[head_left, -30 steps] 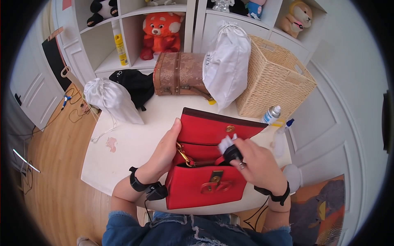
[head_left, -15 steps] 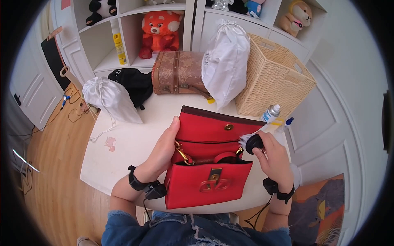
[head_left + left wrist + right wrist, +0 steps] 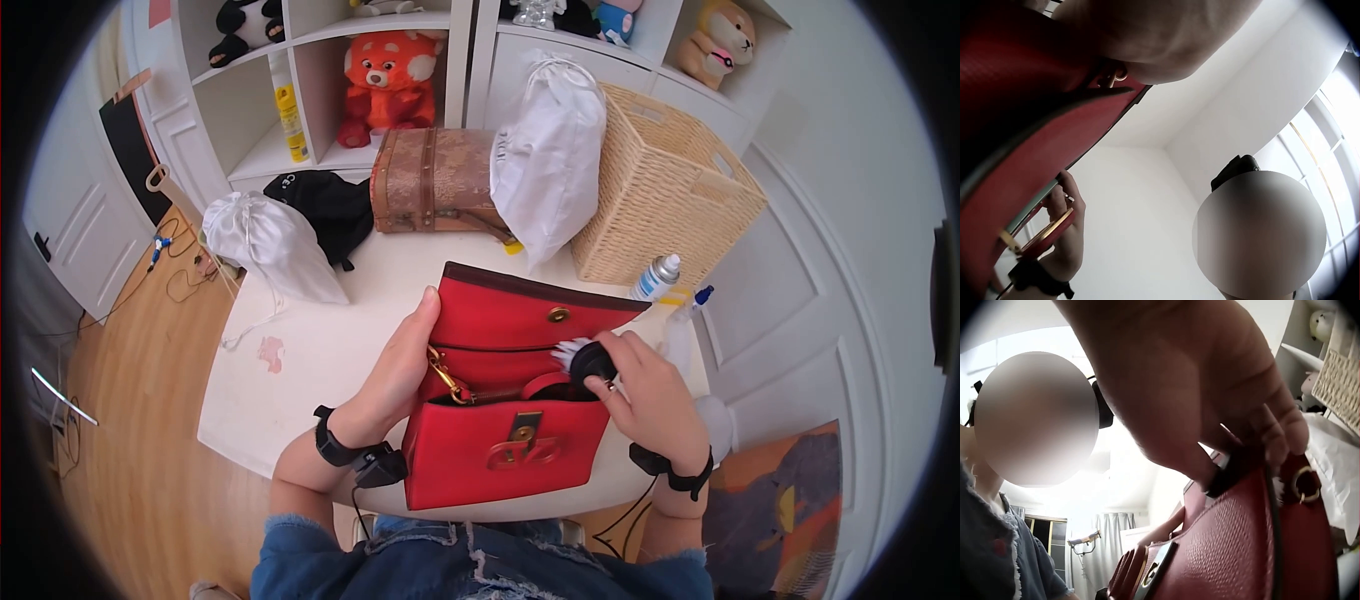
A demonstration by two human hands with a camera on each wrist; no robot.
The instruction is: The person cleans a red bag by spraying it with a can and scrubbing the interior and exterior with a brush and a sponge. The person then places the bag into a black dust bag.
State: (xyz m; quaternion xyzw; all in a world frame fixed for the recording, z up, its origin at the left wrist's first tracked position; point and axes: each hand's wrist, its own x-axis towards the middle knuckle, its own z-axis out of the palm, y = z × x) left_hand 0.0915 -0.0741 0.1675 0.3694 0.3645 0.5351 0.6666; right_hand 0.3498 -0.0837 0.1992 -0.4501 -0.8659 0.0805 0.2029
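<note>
A red handbag (image 3: 500,450) stands upright on the table in the head view, its flap (image 3: 520,315) lifted back and its top gaping. My left hand (image 3: 395,365) grips the bag's left side, next to a gold strap clasp (image 3: 447,378). In my right hand (image 3: 650,395) is a small brush (image 3: 592,365) with a round black handle and white bristles, which lie at the inner right side below the flap. A red strap (image 3: 545,384) lies in the opening. In the right wrist view the fingers curl around the dark brush handle (image 3: 1235,470), close over the bag's side.
Behind the bag are a white drawstring bag (image 3: 270,245), a black cloth bag (image 3: 325,210), a brown patterned case (image 3: 435,180), another white drawstring bag (image 3: 550,160) and a wicker basket (image 3: 660,190). A spray can (image 3: 657,278) and a blue-tipped bottle (image 3: 690,305) stand at the right.
The brush first moved right to the bag's right edge, then came back left over the inner right side. The left hand and the handbag have stayed nearly still.
</note>
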